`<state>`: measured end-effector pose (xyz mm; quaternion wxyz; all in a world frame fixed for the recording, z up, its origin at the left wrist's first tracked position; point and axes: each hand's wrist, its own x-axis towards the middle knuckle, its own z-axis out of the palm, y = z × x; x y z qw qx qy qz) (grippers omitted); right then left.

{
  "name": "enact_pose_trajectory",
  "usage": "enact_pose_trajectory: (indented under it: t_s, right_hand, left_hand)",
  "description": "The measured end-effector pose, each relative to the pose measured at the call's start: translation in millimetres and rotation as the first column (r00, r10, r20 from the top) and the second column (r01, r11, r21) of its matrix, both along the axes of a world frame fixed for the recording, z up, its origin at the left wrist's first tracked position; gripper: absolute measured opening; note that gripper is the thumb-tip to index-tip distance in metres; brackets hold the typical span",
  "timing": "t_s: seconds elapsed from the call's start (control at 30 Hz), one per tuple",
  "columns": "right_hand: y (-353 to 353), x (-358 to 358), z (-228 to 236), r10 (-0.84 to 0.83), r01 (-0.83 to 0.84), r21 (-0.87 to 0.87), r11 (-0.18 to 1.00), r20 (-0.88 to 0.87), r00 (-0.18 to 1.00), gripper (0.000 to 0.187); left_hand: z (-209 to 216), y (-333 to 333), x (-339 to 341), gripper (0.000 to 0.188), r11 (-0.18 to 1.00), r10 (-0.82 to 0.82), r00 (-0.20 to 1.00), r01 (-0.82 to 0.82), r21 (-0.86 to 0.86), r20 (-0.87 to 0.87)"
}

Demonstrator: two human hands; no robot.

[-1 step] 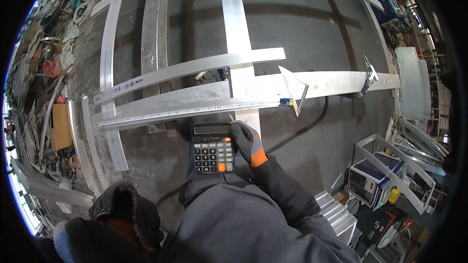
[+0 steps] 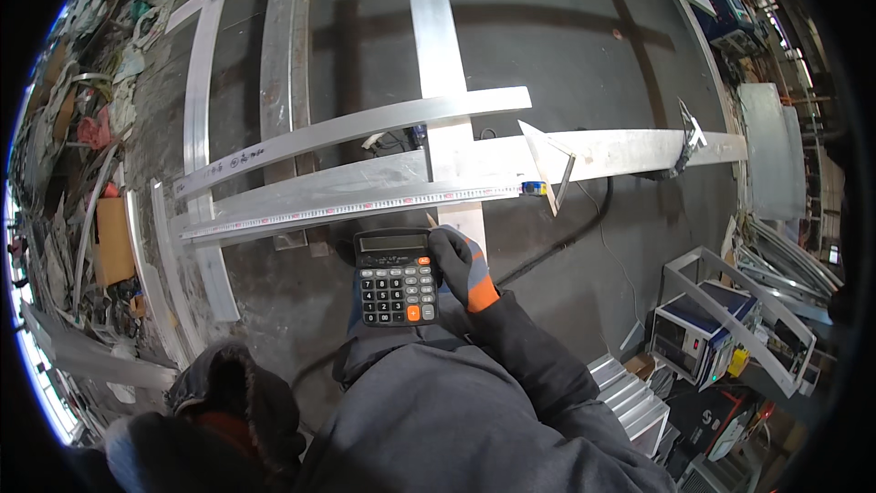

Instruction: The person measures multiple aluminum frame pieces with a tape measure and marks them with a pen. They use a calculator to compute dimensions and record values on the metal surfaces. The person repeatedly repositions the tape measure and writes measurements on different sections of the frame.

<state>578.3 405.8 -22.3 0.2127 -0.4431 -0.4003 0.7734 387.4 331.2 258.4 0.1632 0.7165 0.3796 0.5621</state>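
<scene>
Head view: my gloved right grip clasps the right edge of a black calculator, which sits keys-up just left of it; my left grip I cannot tell; beyond, a drawn-out tape measure lies along metal bars; farther off, grey floor.

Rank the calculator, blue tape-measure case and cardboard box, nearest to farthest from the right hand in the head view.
1. Calculator: in the right hand, on its left.
2. Blue tape-measure case: ahead, to the right.
3. Cardboard box: far left.
</scene>
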Motion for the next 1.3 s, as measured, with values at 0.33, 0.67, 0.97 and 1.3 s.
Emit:
enact_pose_trajectory:
  t_s: [0.33, 0.67, 0.97, 1.3]
  right_hand:
    - [5.7, 7.3, 2.9, -0.073, 0.070, 0.122, 0.990, 0.026, 0.997, 0.023]
    - [8.7, 15.8, 10.3, -0.087, 0.083, 0.119, 0.989, 0.027, 0.996, 0.024]
    - [3.6, 14.7, -2.9, -0.063, 0.055, 0.177, 0.983, 0.042, 0.997, 0.022]
    - [-11.6, 27.5, 31.4, -0.269, 0.231, 0.437, 0.869, 0.025, 0.963, 0.020]
  left_hand:
    - [1.8, 15.5, 10.2, 0.067, 0.998, -0.068, 0.997, 0.068, 0.008, 0.027]
    - [-153.6, 10.1, -7.7, 0.060, 0.762, 0.548, 0.566, -0.034, -0.646, 0.616]
    - [-285.2, -57.9, 13.8, 0.042, 0.581, 0.581, 0.514, 0.280, -0.764, 0.631]
    - [-318.8, -84.1, 35.8, 0.049, 0.602, 0.632, 0.729, -0.246, -0.760, 0.265]
